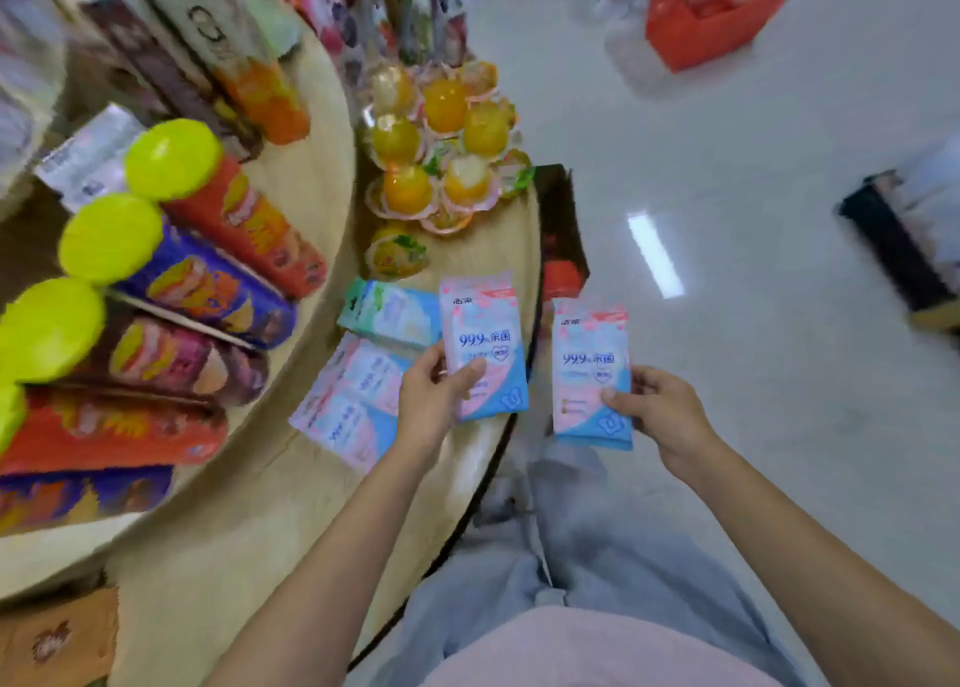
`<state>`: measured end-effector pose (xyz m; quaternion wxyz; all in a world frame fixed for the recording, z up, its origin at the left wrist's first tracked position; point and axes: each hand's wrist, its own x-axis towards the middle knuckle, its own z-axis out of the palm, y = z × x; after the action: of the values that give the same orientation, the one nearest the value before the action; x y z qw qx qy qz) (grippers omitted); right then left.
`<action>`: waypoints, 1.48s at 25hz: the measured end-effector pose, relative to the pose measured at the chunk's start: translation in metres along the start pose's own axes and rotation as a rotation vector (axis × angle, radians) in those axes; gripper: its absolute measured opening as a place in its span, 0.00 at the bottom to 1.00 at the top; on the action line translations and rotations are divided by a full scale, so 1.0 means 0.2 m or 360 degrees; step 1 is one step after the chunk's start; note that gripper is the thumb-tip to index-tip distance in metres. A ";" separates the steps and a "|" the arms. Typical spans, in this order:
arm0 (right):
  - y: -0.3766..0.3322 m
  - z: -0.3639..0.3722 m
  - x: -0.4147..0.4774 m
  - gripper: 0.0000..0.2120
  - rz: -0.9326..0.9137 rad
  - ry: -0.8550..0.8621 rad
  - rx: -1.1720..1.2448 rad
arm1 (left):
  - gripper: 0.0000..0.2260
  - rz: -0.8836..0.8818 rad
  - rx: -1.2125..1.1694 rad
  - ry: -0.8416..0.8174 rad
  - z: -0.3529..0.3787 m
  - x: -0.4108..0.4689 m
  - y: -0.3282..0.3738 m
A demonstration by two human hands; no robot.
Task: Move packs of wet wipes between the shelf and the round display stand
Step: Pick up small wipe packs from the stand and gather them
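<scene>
My left hand (431, 400) pinches a pink-and-blue pack of wet wipes (483, 333) by its lower left corner, above the lower tier of the round wooden display stand (249, 520). My right hand (660, 416) grips a second, matching pack (589, 354) by its lower right edge, held out past the stand's dark rim over the floor. Two more pink packs (345, 400) lie flat on the lower tier just left of my left hand. A green-and-blue wipes pack (389, 312) lies behind them.
Chip tubes with yellow-green lids (171, 159) lie on the stand's upper tier at left. Orange jelly cups (441, 104) crowd the lower tier further back. A red basket (711, 11) stands on the white floor at top right, a dark low shelf (898, 250) at far right.
</scene>
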<state>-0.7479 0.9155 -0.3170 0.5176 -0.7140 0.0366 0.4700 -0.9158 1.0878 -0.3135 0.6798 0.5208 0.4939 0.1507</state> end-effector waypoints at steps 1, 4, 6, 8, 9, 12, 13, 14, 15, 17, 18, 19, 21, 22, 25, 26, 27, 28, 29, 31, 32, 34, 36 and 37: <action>0.06 -0.13 -0.06 0.11 0.0015 0.0124 0.0106 | 0.12 -0.0003 0.0061 -0.0162 0.13 0.01 0.03; 0.27 -0.48 -0.29 0.10 0.0054 0.0512 0.0433 | 0.09 0.0026 0.0223 -0.0614 0.55 -0.01 0.12; 0.43 -0.70 -0.46 0.10 0.0062 0.0769 0.0666 | 0.06 0.0111 0.0356 -0.0874 0.88 -0.06 0.17; 0.57 -0.87 -0.60 0.10 0.0064 0.0950 0.0891 | 0.09 0.0152 0.0467 -0.1100 1.19 -0.13 0.19; 0.63 -0.95 -0.67 0.10 0.0077 0.1029 0.0994 | 0.11 0.0137 0.0496 -0.1204 1.34 -0.18 0.18; 0.80 -1.24 -0.82 0.11 0.0081 0.1213 0.1235 | 0.07 0.0124 0.0625 -0.1423 1.79 -0.37 0.09; 0.84 -1.36 -0.86 0.11 0.0071 0.1256 0.1278 | 0.06 0.0148 0.0673 -0.1462 1.94 -0.45 0.04; 0.86 -1.49 -0.89 0.12 0.0061 0.1287 0.1294 | 0.05 0.0172 0.0726 -0.1480 2.08 -0.52 -0.01; 0.87 -1.63 -0.93 0.13 0.0044 0.1317 0.1303 | 0.04 0.0178 0.0772 -0.1500 2.22 -0.61 -0.07; 0.87 -1.90 -0.97 0.13 -0.0018 0.1369 0.1303 | 0.03 0.0147 0.0839 -0.1517 2.43 -0.75 -0.18; 0.85 -2.05 -0.99 0.13 -0.0075 0.1385 0.1303 | 0.03 0.0113 0.0845 -0.1540 2.53 -0.81 -0.22; 0.82 -2.18 -1.02 0.13 -0.0122 0.1412 0.1298 | 0.03 0.0071 0.0852 -0.1560 2.61 -0.86 -0.26; 0.76 -2.47 -1.06 0.12 -0.0202 0.1479 0.1271 | 0.04 -0.0002 0.0891 -0.1582 2.78 -0.95 -0.32; 0.74 -2.58 -1.07 0.12 -0.0244 0.1501 0.1269 | 0.04 -0.0025 0.0901 -0.1597 2.86 -0.97 -0.34; 0.70 -2.92 -1.08 0.11 -0.0349 0.1562 0.1330 | 0.05 -0.0092 0.0876 -0.1685 3.19 -1.02 -0.37; 0.70 -3.03 -1.06 0.12 -0.0366 0.1585 0.1345 | 0.06 -0.0111 0.0843 -0.1718 3.32 -1.03 -0.38; 0.69 -3.12 -1.04 0.12 -0.0362 0.1605 0.1357 | 0.07 -0.0135 0.0808 -0.1749 3.46 -1.04 -0.38; 0.69 -3.21 -1.02 0.12 -0.0346 0.1632 0.1381 | 0.08 -0.0154 0.0778 -0.1787 3.62 -1.06 -0.37; 0.69 -3.29 -0.99 0.12 -0.0323 0.1666 0.1424 | 0.08 -0.0155 0.0761 -0.1832 3.78 -1.08 -0.36; 0.68 -3.47 -0.97 0.12 -0.0264 0.1711 0.1521 | 0.08 -0.0148 0.0777 -0.1931 4.12 -1.13 -0.33; 0.67 -3.54 -0.96 0.12 -0.0244 0.1721 0.1552 | 0.09 -0.0136 0.0786 -0.1976 4.28 -1.17 -0.30; 0.66 -3.70 -0.97 0.11 -0.0228 0.1761 0.1645 | 0.10 -0.0077 0.0793 -0.2100 4.60 -1.26 -0.24; 0.67 -3.86 -0.98 0.09 -0.0193 0.1823 0.1709 | 0.11 -0.0025 0.0834 -0.2208 4.89 -1.35 -0.21; 0.68 -3.93 -0.98 0.08 -0.0189 0.1846 0.1738 | 0.11 0.0001 0.0844 -0.2251 5.01 -1.40 -0.20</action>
<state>-0.4323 0.1589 -0.2555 0.7168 -0.4910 0.4871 -0.0891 -0.2284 0.3101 -0.2341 0.6867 0.6395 -0.0407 -0.3432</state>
